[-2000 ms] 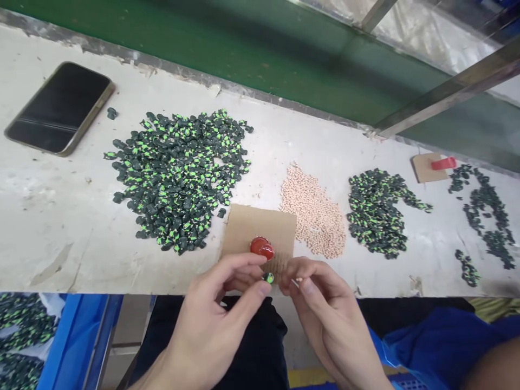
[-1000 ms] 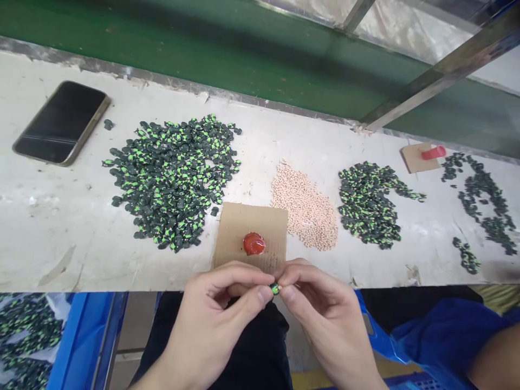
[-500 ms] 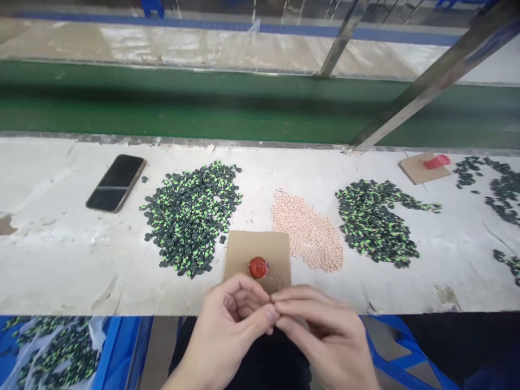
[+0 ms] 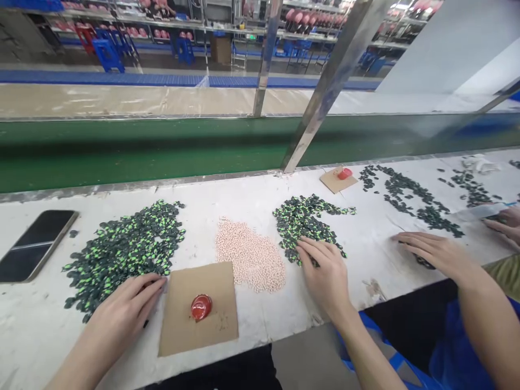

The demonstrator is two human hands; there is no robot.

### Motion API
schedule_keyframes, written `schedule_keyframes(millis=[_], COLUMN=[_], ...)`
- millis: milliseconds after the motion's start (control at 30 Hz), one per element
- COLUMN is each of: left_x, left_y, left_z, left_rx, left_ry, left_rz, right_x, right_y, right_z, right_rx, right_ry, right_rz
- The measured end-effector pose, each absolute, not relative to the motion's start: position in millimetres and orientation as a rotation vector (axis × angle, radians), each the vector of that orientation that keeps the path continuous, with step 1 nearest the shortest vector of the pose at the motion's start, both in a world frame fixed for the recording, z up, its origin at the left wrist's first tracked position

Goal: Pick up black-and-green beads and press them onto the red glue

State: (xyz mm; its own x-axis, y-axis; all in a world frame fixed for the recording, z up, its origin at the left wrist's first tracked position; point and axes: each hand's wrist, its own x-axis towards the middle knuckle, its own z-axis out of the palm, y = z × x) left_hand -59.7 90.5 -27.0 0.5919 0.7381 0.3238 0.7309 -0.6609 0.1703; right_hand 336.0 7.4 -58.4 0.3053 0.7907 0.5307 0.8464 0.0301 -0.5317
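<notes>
The smaller dark-green pile (image 4: 303, 216) lay at two o'clock from the cardboard (image 4: 179, 292), the right hand (image 4: 327, 273) over its six-o'clock edge; the larger pile (image 4: 125, 244) at ten, the left hand (image 4: 125, 309) by its four-o'clock edge. Whether either gripped anything, I couldn't tell. Pale beads (image 4: 249, 257) lay at one.

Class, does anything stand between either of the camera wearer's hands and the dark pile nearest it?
Nothing visible does: the left hand is at the larger pile, the right hand at the near edge of the smaller pile.
</notes>
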Motion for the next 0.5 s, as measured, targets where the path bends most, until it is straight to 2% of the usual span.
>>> schedule_keyframes(millis=[233, 367, 500], left_x=[-58, -48, -38], left_y=[87, 71, 64], left_z=[-20, -8, 7], left_rx=[2.511, 1.435, 0.667], left_ry=[1.385, 1.621, 1.405], left_rz=[0.716, 0.878, 0.823], right_x=[282, 268, 261], right_y=[-1, 1, 3], right_z=[-34, -34, -40], right_rx=[-1.787, -1.858, -1.847], right_ry=[-1.789, -1.830, -1.826], right_rz=[0.013, 0.007, 0.039])
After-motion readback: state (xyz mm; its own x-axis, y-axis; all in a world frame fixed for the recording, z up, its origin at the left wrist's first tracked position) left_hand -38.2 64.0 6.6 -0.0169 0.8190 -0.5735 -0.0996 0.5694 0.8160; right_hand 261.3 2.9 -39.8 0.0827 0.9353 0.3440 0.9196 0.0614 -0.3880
